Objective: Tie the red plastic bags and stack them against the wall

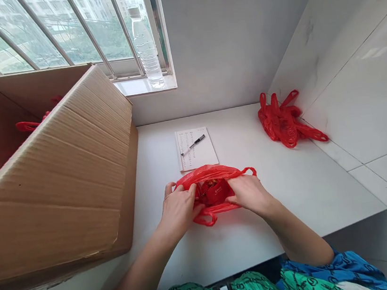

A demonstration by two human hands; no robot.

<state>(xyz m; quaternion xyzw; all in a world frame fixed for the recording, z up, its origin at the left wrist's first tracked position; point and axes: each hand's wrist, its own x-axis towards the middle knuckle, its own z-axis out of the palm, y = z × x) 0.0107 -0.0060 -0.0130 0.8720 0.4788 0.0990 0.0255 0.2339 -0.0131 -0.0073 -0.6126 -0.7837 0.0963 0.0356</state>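
A red plastic bag (206,172) lies on the white table with its mouth spread toward me. Inside it shows a shiny red packet (216,193) with small gold-coloured print, too small to read. At the bag's left side, my left hand (181,208) grips the edge, thumb and fingertips curled over the plastic. My right hand (251,192) reaches into the mouth from the right, its thumb near the packet. Its other fingers are mostly hidden in the bag, so their grip cannot be made out. One loop handle sticks out at the right, another at the front.
A large open cardboard box (76,174) with red plastic inside stands at the left. Behind the bag lies a notebook (198,158) with a pen (193,144) on it. More red bags (283,121) lie crumpled at the back right. A water bottle (147,51) stands on the windowsill.
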